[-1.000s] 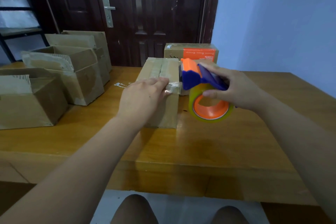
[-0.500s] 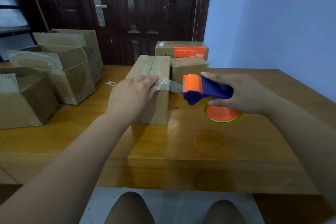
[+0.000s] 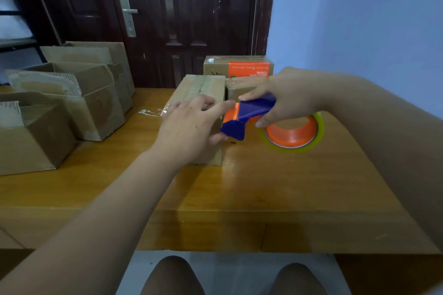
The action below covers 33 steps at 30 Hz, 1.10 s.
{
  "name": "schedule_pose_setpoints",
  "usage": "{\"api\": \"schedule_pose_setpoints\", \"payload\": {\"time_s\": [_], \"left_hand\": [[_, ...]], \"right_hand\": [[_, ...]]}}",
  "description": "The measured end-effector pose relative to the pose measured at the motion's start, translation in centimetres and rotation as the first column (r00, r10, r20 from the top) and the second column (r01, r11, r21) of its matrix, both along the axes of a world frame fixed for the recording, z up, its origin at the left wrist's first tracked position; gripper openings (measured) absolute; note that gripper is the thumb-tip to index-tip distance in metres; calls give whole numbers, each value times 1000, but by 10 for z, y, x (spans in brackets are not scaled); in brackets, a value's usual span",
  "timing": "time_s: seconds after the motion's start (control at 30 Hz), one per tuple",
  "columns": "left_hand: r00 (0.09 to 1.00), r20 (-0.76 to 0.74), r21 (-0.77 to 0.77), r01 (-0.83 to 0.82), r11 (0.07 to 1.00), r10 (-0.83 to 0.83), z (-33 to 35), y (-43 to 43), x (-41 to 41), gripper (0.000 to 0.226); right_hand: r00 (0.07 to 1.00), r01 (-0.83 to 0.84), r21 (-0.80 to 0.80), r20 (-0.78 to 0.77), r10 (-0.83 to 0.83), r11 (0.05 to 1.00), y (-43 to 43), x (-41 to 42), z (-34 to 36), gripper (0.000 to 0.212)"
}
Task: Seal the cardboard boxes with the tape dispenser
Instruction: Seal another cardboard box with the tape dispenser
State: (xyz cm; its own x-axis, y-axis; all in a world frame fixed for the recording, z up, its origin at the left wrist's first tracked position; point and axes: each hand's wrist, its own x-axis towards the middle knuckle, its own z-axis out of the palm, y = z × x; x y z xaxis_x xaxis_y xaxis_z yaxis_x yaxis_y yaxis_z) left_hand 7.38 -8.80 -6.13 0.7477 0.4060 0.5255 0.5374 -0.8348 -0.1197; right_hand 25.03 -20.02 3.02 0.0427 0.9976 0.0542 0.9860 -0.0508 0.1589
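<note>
Pointing left at the box (image 3: 206, 86): tape dispenser (image 3: 254, 111) (axis crosswise).

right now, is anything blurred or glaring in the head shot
Head view: the left hand is motion-blurred at the fingers over the closed box; the tape dispenser in the right hand looks sharper; a sheen lies on the table near the box; wide-angle distortion curves the table's right side.

- Blue-and-orange plastic tape dispenser (image 3: 249, 112): smooth, faintly shiny.
- Clear tape roll (image 3: 292, 140): glossy yellowish film on an orange plastic core.
- Brown cardboard box (image 3: 191, 90): matt, with shiny tape strips.
- Yellow-brown wooden table (image 3: 287, 189): smooth, varnished, reflective.
- Silver metal door handle (image 3: 128, 15): dull sheen.
</note>
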Motion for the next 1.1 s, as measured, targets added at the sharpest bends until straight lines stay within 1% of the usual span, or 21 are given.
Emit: {"api": "schedule_pose_setpoints", "payload": {"time_s": [0.13,0.27,0.37,0.47,0.5,0.53,0.6,0.7,0.73,0.8,0.9,0.97,1.0,1.07,1.1], "left_hand": [[996,87,-15,10,1000,-8,-4,-4,-1,57],[997,74,-3,-15,1000,15,-4,-7,-1,54],[999,28,-27,-40,999,41,1,-13,-2,58],[996,-85,41,-21,999,25,0,-14,-5,51],[993,-119,50,-14,999,20,-1,-13,-6,51],[990,-143,46,-10,999,17,-1,-11,-7,53],[987,-162,23,2,1000,2,2,-8,-9,58],[987,-157,-25,16,1000,-20,6,-10,-10,70],[988,-155,-34,17,999,-22,6,-11,-11,74],[990,-141,-63,20,998,-29,7,-11,-11,82],[994,-107,-110,5,994,-17,8,-9,-10,85],[997,-76,-133,10,991,-20,9,-8,-8,85],[998,-63,-139,19,990,-28,9,-8,-8,85],[998,-46,-144,40,989,-47,10,-8,-8,84],[998,-35,-150,48,988,-54,10,-8,-9,83]], "right_hand": [[1000,18,-81,3,-18,997,9,-2,11,60],[991,30,-153,-122,-49,988,12,5,14,55],[970,37,-227,-224,-89,973,16,9,14,53],[938,25,-331,-318,-136,943,19,14,2,51],[907,15,-357,-389,-163,934,18,17,-5,49],[852,0,-385,-483,-201,923,17,22,-11,47],[706,-58,-444,-651,-278,894,11,34,-25,41],[490,-129,-495,-785,-378,859,2,47,-47,26],[430,-158,-502,-811,-398,850,-1,51,-55,27],[298,-232,-488,-859,-416,841,-5,54,-69,40],[111,-286,-417,-909,-402,863,-12,57,-88,55],[35,-286,-376,-923,-382,881,-14,58,-99,61],[21,-290,-369,-925,-380,883,-13,57,-104,63],[38,-337,-364,-927,-374,868,-16,57,-111,62],[12,-353,-362,-924,-382,863,-18,54,-112,66]]}}
